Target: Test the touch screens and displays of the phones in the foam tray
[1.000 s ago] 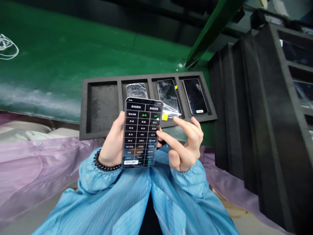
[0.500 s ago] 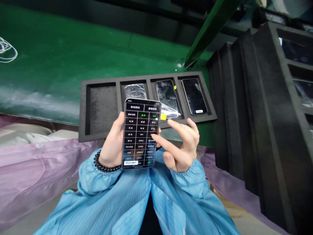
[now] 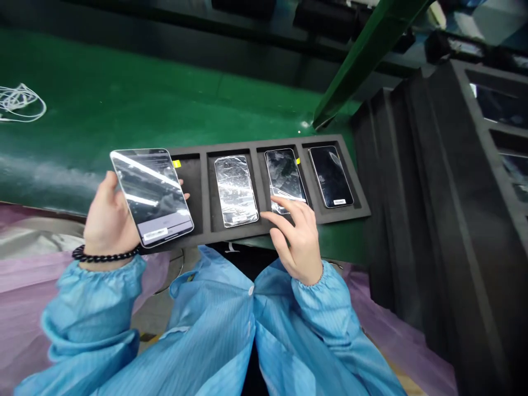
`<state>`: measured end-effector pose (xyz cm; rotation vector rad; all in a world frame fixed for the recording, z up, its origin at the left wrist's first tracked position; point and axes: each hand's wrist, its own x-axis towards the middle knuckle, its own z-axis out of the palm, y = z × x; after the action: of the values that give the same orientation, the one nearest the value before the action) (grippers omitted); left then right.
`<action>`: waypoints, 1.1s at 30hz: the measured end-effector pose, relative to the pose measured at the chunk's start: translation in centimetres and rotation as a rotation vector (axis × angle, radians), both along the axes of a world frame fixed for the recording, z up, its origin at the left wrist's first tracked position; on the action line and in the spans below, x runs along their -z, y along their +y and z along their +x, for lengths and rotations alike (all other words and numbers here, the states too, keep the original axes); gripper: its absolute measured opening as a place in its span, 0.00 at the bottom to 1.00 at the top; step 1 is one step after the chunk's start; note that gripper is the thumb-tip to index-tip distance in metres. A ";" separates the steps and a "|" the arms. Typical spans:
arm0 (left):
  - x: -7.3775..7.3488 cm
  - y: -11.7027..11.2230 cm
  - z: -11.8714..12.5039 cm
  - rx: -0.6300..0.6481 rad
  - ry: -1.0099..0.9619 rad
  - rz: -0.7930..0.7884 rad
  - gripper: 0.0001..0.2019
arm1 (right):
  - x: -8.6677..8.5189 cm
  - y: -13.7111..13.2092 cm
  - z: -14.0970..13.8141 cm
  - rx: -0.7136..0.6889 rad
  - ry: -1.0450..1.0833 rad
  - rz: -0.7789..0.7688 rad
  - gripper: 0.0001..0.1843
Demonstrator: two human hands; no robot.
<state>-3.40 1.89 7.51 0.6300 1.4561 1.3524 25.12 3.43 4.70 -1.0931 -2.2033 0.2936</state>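
My left hand grips a smartphone along its left side, holding it over the leftmost compartment of a black foam tray. Light strips reflect across its screen, and a barcode label sits near the bottom. My right hand holds nothing; its fingers are apart over the front of the tray. Beneath those fingertips lies a film-covered phone with a yellow tab. To its left rests a phone in crinkled film. A dark phone fills the rightmost compartment.
Tall stacked black foam trays stand at the right, some holding phones. A green post rises behind the tray from the green tabletop. A coiled white cable lies at far left.
My left hand has carried the phone left, tilting it; its screen went from a test menu grid to a mostly dark, reflecting view. My right hand has left the screen.
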 end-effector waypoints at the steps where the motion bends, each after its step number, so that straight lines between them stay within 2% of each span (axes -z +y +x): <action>1: 0.3 0.4 -0.5 0.028 0.007 0.009 0.34 | 0.1 0.5 -0.2 -0.008 -0.020 -0.014 0.17; 3: 1.1 1.1 -1.3 0.105 0.015 0.016 0.34 | 0.3 1.3 -0.5 -0.016 -0.058 -0.044 0.16; 5: 2.0 1.4 -1.7 0.109 0.095 0.025 0.32 | 0.4 2.1 -0.8 -0.013 -0.090 -0.074 0.15; 9: 2.8 0.7 -1.4 -0.120 0.656 0.118 0.34 | 0.2 3.3 -1.6 -0.034 -0.140 -0.096 0.15; 10: 2.7 0.3 -1.0 -0.139 0.792 0.154 0.33 | 0.1 3.5 -1.7 -0.047 -0.152 -0.095 0.15; 12: 2.3 -0.7 0.3 -0.061 0.916 0.223 0.28 | 0.0 3.9 -2.0 -0.070 -0.174 -0.096 0.15; 14: 2.2 -1.6 1.7 0.078 0.949 0.256 0.25 | -0.3 4.2 -2.1 -0.078 -0.191 -0.094 0.14; 17: 3.0 -2.5 3.2 0.176 0.988 0.258 0.24 | -0.6 4.7 -2.1 -0.086 -0.205 -0.076 0.13; 21: 4.3 -3.0 3.6 0.172 1.008 0.251 0.28 | -1.0 5.6 -2.1 -0.112 -0.231 -0.083 0.13; 27: 3.9 -3.1 3.6 0.158 0.991 0.124 0.27 | -1.1 7.1 -2.5 -0.235 -0.248 -0.076 0.14; 30: 3.9 -3.2 3.7 0.166 1.014 0.078 0.27 | -0.9 7.5 -3.0 -0.127 -0.326 -0.061 0.19; 33: 4.2 -3.3 3.5 0.176 1.064 0.111 0.28 | -0.9 7.9 -4.1 -0.005 -0.491 -0.057 0.25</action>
<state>0.15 -1.44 3.34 1.6691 2.0594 0.9643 20.98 11.29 5.63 -1.2973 -2.6382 0.0947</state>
